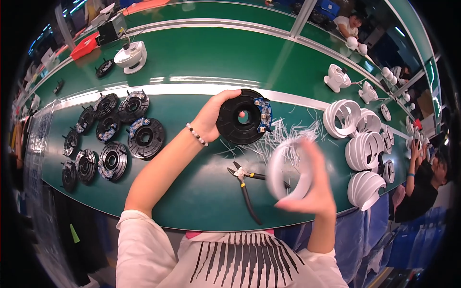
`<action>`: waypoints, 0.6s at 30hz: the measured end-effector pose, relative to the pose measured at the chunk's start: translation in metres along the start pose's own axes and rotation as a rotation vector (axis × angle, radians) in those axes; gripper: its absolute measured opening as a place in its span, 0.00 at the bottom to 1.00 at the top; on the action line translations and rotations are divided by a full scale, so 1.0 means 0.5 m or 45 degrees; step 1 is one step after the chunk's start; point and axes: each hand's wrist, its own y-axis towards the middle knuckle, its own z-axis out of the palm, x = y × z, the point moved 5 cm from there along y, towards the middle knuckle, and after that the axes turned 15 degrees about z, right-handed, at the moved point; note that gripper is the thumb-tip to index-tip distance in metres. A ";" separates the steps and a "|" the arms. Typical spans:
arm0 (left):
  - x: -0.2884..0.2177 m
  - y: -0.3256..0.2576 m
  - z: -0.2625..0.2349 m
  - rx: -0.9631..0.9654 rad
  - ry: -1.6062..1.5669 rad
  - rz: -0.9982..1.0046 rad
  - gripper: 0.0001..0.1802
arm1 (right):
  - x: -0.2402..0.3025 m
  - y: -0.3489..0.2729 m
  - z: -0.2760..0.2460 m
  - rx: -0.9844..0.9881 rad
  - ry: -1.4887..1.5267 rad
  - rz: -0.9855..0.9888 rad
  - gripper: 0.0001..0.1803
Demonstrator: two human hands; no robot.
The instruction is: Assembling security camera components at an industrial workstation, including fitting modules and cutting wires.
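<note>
My left hand (pixel 209 119) grips the left rim of a black round disc (pixel 231 126) with a hole at its centre, raised over the green table. A blue circuit board (pixel 263 115) is mounted along the disc's right side. My right hand (pixel 321 185), smeared by motion, curls around a white plastic ring (pixel 275 175) to the lower right of the disc, apart from it. Between my forearms lie side cutters (pixel 242 174) with black and yellow handles, jaws spread. Cut white strips (pixel 300 129) are heaped behind the ring, which partly covers them.
Several black discs with circuit boards (pixel 113 161) lie at the left. White ring housings (pixel 362 151) stand in rows at the right. Beyond a pale rail runs a green surface (pixel 216 53) carrying white assemblies (pixel 129 58) and a red bin (pixel 84 46). A co-worker (pixel 420 185) is at the right.
</note>
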 end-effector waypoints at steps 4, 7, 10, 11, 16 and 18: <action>0.058 -0.007 0.028 -0.014 -0.077 -0.101 0.15 | -0.024 0.073 -0.033 -0.330 0.699 0.094 0.56; 0.096 -0.014 0.048 -0.043 -0.088 -0.141 0.14 | -0.021 0.106 0.038 -0.208 0.650 0.136 0.59; 0.084 -0.024 0.046 -0.199 -0.033 -0.107 0.14 | -0.029 0.111 0.055 -0.252 0.501 0.078 0.60; 0.090 -0.022 0.042 -0.187 -0.074 -0.106 0.14 | -0.022 0.108 0.061 -0.265 0.380 0.055 0.59; 0.105 -0.024 0.049 0.025 -0.344 -0.267 0.24 | -0.023 0.113 0.072 -0.252 0.327 0.025 0.59; 0.098 -0.027 0.072 0.124 -0.464 -0.333 0.28 | -0.030 0.114 0.066 -0.230 0.338 0.048 0.59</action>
